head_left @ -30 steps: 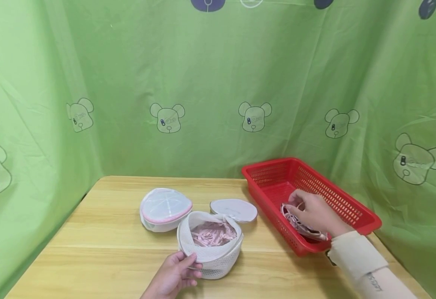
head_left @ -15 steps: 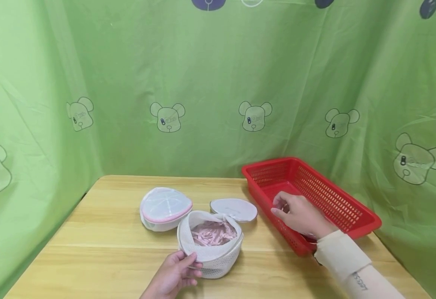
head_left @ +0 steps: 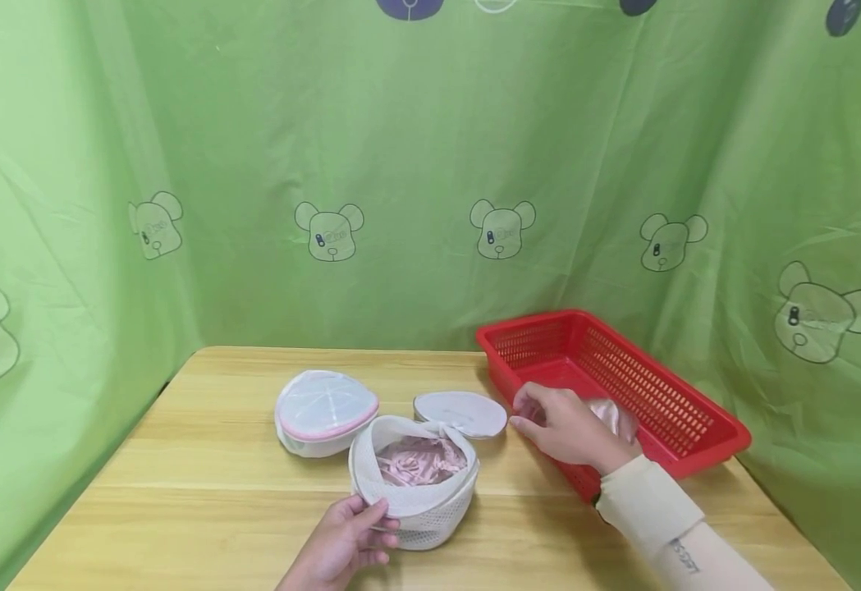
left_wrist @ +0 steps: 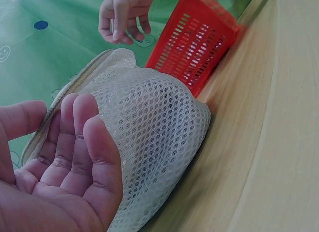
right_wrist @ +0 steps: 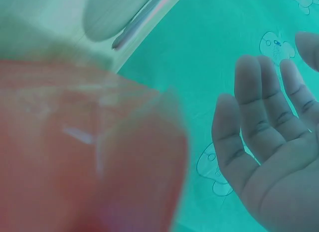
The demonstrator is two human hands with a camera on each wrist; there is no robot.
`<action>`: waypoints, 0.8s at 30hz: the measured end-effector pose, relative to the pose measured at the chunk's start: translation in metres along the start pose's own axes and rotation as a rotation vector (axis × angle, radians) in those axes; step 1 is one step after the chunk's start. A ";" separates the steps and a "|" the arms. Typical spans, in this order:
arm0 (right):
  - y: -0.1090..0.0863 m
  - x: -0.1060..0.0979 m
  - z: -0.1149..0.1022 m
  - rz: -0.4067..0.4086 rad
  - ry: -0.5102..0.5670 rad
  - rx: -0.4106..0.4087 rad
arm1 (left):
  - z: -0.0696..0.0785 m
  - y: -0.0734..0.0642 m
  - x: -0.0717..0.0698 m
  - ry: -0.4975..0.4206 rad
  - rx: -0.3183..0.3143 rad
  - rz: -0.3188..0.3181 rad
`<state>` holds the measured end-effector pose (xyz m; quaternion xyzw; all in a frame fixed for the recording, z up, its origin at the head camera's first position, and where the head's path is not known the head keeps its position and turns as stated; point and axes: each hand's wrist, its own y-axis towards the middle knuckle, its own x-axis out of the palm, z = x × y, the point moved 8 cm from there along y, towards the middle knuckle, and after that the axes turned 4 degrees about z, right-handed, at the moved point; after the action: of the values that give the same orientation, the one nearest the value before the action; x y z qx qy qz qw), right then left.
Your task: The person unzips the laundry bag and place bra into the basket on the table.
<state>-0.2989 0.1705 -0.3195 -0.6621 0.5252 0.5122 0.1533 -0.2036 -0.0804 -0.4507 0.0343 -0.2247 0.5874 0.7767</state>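
A round white mesh laundry bag (head_left: 433,517) stands on the table with its top unzipped and crumpled pink fabric (head_left: 421,462) inside. My left hand (head_left: 352,538) pinches the near rim of the bag between thumb and fingers; the left wrist view shows the mesh wall (left_wrist: 154,117) beside the fingers. Over the near left rim of a red plastic basket (head_left: 652,386) hovers my right hand (head_left: 566,427), its fingers loosely bent. Nothing shows between those fingers (right_wrist: 249,87) in the right wrist view. Shiny pink fabric (head_left: 613,416) in the basket is partly hidden behind the hand.
Behind the mesh bag on the left sits a zipped, rounded white case (head_left: 327,410) with pink trim. A pale oval lid-like flap (head_left: 462,413) spreads out behind the bag. The wooden table (head_left: 223,484) ends at a green curtain (head_left: 400,304).
My right hand has let go of the strappy pink garment in the basket and moved left to the rim. Shiny pink fabric shows behind it now. The left hand stays on the bag.
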 end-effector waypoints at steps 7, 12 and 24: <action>0.004 0.008 -0.011 0.008 0.009 -0.034 | 0.000 0.000 0.001 0.001 -0.002 -0.003; 0.008 0.016 -0.020 0.009 0.026 -0.055 | 0.000 0.000 0.000 0.002 0.000 0.002; 0.017 0.038 -0.043 -0.061 0.082 -0.134 | 0.000 -0.001 0.000 -0.006 0.005 0.004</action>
<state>-0.2935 0.1115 -0.3272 -0.7070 0.4752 0.5136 0.1027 -0.2030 -0.0802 -0.4506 0.0376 -0.2253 0.5896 0.7747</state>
